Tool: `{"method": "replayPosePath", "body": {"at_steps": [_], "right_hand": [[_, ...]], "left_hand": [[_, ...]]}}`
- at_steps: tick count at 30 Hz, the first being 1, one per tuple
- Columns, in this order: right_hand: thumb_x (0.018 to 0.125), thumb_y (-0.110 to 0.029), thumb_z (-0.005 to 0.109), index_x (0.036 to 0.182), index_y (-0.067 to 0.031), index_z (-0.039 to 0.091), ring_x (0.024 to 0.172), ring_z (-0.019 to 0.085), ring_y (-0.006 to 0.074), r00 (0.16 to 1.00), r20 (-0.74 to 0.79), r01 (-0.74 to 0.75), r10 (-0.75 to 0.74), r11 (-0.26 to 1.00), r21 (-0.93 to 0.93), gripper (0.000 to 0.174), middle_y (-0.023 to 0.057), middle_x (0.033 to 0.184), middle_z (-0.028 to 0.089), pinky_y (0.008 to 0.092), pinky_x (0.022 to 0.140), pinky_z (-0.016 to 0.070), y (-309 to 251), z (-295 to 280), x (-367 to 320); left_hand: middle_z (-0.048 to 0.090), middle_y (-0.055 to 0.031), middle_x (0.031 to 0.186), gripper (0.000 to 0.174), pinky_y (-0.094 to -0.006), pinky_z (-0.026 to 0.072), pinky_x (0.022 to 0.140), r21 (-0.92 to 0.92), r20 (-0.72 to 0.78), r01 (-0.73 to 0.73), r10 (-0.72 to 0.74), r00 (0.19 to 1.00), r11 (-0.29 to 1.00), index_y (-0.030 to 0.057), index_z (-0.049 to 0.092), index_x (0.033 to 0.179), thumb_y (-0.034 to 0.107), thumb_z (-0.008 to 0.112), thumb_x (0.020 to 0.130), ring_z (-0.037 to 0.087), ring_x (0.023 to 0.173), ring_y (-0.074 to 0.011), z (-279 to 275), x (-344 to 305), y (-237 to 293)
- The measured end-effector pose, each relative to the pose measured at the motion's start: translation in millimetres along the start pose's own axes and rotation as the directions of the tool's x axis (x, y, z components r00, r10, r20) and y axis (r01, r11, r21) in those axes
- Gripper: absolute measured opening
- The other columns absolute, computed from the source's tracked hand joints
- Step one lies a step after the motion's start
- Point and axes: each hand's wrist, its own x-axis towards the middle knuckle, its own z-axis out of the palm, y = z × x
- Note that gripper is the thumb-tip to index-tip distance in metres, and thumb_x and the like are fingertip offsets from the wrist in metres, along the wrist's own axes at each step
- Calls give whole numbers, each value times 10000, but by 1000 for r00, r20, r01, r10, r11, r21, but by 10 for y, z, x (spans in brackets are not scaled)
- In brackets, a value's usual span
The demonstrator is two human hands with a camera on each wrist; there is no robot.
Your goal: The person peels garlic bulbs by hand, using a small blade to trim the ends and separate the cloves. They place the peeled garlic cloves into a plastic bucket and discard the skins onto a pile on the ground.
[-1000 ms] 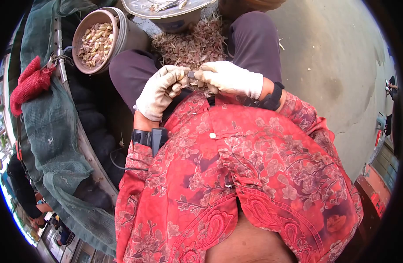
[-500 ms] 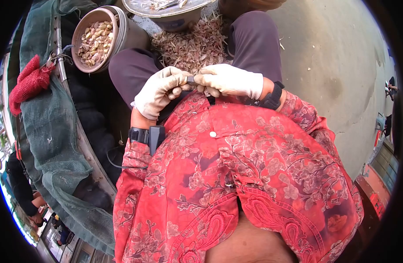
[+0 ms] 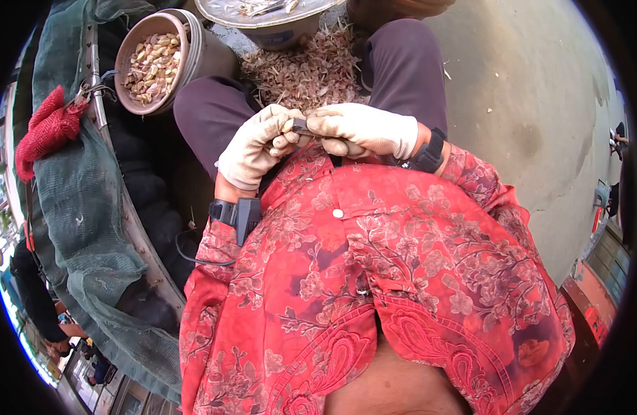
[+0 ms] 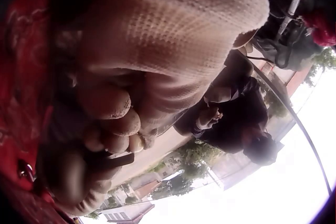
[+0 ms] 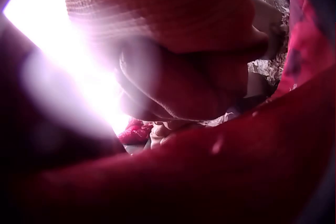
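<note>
In the head view my left hand (image 3: 255, 149), in a whitish work glove, pinches a pale garlic clove (image 3: 288, 126) between thumb and fingertips. My right hand (image 3: 368, 129), gloved the same way, grips a small knife whose short dark blade (image 3: 300, 127) points left and lies right at the clove. Both hands meet low over the lap. The left wrist view shows the clove (image 4: 137, 143) at the curled fingertips with the blade (image 4: 119, 162) close beneath it. The knife's handle is hidden inside the right hand. Glare and shadow cover much of the right wrist view.
A heap of garlic skins (image 3: 304, 72) lies between the knees. A brownish basket (image 3: 117, 79) of garlic cloves stands at upper left, and a basin-like lid (image 3: 263, 21) with scraps sits ahead. Green netting (image 3: 90, 228) and a red mesh bag (image 3: 52, 131) hang at left.
The knife's blade has turned and shows more plainly now, and the clove has come into sight at the left fingertips. Both hands stay almost in place.
</note>
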Motion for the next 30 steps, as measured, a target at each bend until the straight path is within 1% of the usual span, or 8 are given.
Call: {"method": "replayPosePath", "body": {"at_steps": [2,4,5,7,11,21,24,30], "right_hand": [[996,-343,485,1060,-55,584,435,279,22,1000,-3,0,0,999,48,311,-58,593,432,187,390,209,-9,22,1],[992,-322,474,1054,-54,589,460,297,15,1000,-14,-14,14,1000,-24,298,-66,617,447,176,407,230,-40,15,-12],[988,-302,464,1048,-53,593,485,314,8,999,-32,-32,29,995,-93,287,-74,641,463,166,423,251,-47,3,-29],[989,-300,465,1049,-47,592,484,314,11,999,-13,-39,39,998,-41,290,-72,641,465,167,423,252,-27,-23,-33],[993,-295,464,1050,-35,589,476,308,19,999,36,-26,25,999,29,294,-67,628,450,170,422,255,-26,-18,-16],[1005,-280,468,1040,-54,574,438,272,21,994,107,3,-28,975,223,252,-68,594,398,177,387,230,100,-14,28],[1004,-268,470,1038,-64,568,425,267,19,992,122,-1,-38,953,304,229,-68,592,397,178,373,222,108,-10,23],[999,-272,500,1040,-73,541,410,276,34,993,74,64,-90,951,301,208,-60,551,368,180,370,221,128,-16,26]], "left_hand": [[617,-96,814,273,-168,390,570,-13,0,-19,19,1000,1000,-56,591,1035,189,627,918,452,602,-46,-38,14,4],[622,-96,808,237,-172,396,562,59,16,27,-28,999,998,-56,591,1028,149,626,916,461,596,-53,-16,37,48],[623,-96,808,218,-174,399,560,125,-58,28,-21,998,992,-53,591,1023,129,630,910,469,596,-59,0,19,74],[632,-98,818,174,-177,411,565,184,-150,49,-21,989,982,-45,591,1007,81,639,898,494,608,-75,20,-15,136],[639,-99,841,186,-177,418,573,193,-104,11,9,995,981,-43,591,1009,101,641,903,513,634,-80,-27,-8,145],[597,-53,800,224,-187,394,581,97,-128,-81,93,987,992,-39,599,1023,147,646,909,446,611,-65,-11,-17,-1],[564,-23,776,255,-182,363,575,77,-56,-127,131,990,989,-25,603,1043,193,640,916,420,613,-57,-22,19,-64],[492,13,730,279,-192,322,548,1,-45,-241,241,969,970,-18,590,1076,223,607,937,386,615,-59,35,81,-189]]}}
